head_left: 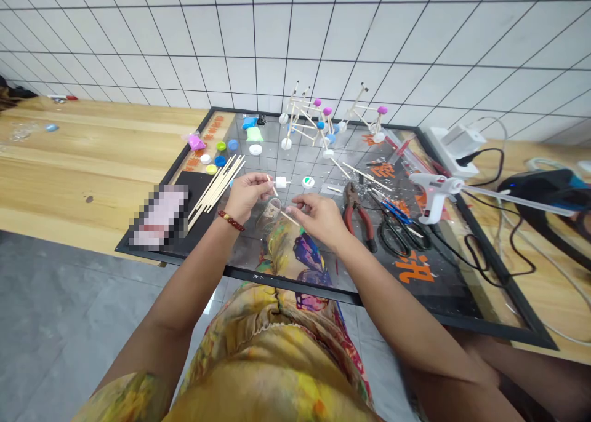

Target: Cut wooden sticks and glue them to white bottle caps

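Observation:
My left hand (pixel 249 194) pinches a short wooden stick (pixel 273 185) upright between thumb and fingertips, above the glass-topped board. Close by on the right, my right hand (pixel 316 216) has its thumb and fingers round another thin stick (pixel 289 217), which slants down to the right. The two stick ends are near each other; whether they touch I cannot tell. Just beyond the hands lie a small white block (pixel 281 181) and a white round cap with a green mark (pixel 308 181). A bundle of long wooden sticks (pixel 217 185) lies beside my left hand.
Stick models with coloured balls (pixel 323 123) stand at the back. To the right are red-handled pliers (pixel 357 213), black scissors (pixel 397 231) and a white glue gun (pixel 434 194) with cables. Caps and coloured clay (pixel 196 142) lie at the back left. A blurred-out object (pixel 161 216) sits front left.

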`<state>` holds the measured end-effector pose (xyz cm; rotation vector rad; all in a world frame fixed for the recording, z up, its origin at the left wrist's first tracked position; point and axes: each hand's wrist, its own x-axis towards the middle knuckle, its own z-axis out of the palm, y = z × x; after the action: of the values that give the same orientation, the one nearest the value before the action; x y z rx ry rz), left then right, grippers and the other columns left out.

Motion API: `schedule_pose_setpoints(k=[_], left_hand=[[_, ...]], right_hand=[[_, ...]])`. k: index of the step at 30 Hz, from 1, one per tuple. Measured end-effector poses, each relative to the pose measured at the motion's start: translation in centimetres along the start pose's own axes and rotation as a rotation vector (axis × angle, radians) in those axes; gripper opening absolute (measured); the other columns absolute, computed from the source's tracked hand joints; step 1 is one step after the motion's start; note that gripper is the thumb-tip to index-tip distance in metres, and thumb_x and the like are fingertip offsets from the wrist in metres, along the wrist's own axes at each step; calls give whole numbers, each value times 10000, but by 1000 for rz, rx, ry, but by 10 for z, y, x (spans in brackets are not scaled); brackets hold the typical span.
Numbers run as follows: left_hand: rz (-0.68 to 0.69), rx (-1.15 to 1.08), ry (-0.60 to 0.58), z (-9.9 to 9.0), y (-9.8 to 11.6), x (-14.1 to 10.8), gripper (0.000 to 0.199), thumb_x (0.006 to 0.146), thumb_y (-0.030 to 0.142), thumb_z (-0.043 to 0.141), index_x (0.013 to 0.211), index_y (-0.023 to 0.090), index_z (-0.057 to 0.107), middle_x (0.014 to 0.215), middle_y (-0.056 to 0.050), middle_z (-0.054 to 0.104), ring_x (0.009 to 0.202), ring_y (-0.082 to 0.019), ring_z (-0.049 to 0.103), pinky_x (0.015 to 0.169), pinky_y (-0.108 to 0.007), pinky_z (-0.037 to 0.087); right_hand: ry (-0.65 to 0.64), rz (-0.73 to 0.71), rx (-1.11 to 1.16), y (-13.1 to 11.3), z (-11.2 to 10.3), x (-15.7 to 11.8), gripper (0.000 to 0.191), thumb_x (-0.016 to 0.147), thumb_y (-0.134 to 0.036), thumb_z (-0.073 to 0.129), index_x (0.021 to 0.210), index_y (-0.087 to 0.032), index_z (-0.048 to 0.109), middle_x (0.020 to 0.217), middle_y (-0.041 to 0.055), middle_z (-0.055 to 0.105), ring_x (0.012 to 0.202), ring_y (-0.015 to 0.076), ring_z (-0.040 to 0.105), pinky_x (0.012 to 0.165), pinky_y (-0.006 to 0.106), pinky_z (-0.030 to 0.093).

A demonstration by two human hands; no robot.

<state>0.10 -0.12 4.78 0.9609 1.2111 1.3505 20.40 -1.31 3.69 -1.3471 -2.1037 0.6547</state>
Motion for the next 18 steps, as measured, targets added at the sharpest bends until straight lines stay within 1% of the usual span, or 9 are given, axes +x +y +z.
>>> schedule_pose_setpoints(k=[2, 5, 8, 10, 12, 14, 16, 18], left_hand=[[-75, -68, -72, 2, 3, -4, 262, 583, 190, 886, 780, 136, 721, 704, -27, 705, 637, -121, 662, 569, -211, 476], [-81, -57, -126, 7, 2, -7, 278, 577, 162, 897, 788, 125, 721, 709, -35, 710, 619, -115, 665, 555, -206, 486], [-70, -23, -176, 10, -2, -8, 266, 581, 147, 891, 785, 116, 724, 691, -35, 706, 612, -114, 653, 551, -213, 492], [-38, -22, -187, 11, -3, -7, 312, 548, 118, 900, 811, 119, 731, 706, -23, 705, 644, -110, 653, 578, -215, 511], [27, -35, -148, 10, -3, -6, 377, 508, 91, 911, 840, 129, 738, 696, 14, 678, 654, -88, 630, 617, -210, 527], [79, -53, -75, 8, -3, -4, 405, 488, 96, 921, 849, 135, 741, 669, 45, 644, 636, -68, 602, 644, -209, 534], [84, -64, -12, 7, -3, -2, 405, 487, 132, 932, 845, 135, 743, 645, 53, 634, 611, -67, 591, 653, -224, 541], [70, -73, 26, 6, -4, -1, 425, 476, 160, 946, 854, 134, 751, 646, 43, 654, 612, -81, 609, 671, -251, 557]], right_hand=[[24, 11, 125, 0, 3, 1, 302, 871, -401, 695, 1095, -210, 761, 931, 64, 779, 759, 201, 658, 792, 343, 520], [30, 12, 260, -3, 7, 2, 307, 863, -414, 696, 1099, -227, 755, 854, 37, 764, 724, 194, 643, 769, 340, 532], [48, 34, 298, -4, 7, 3, 211, 871, -378, 652, 967, -234, 772, 743, 14, 723, 669, 181, 614, 707, 318, 501], [71, 77, 318, -3, 6, 4, 171, 859, -336, 637, 873, -221, 763, 700, 10, 703, 639, 170, 592, 682, 309, 475], [90, 116, 342, 0, 5, 5, 167, 850, -321, 632, 830, -203, 748, 691, 15, 702, 629, 165, 581, 673, 307, 464], [100, 136, 355, 3, 5, 7, 189, 854, -331, 622, 826, -191, 745, 702, 24, 709, 641, 168, 587, 675, 310, 468], [124, 143, 359, 6, 5, 9, 202, 849, -343, 624, 830, -189, 753, 735, 32, 719, 679, 180, 608, 700, 321, 482], [170, 119, 339, 10, 6, 11, 197, 833, -347, 643, 829, -196, 769, 786, 43, 727, 738, 197, 627, 746, 340, 498]])
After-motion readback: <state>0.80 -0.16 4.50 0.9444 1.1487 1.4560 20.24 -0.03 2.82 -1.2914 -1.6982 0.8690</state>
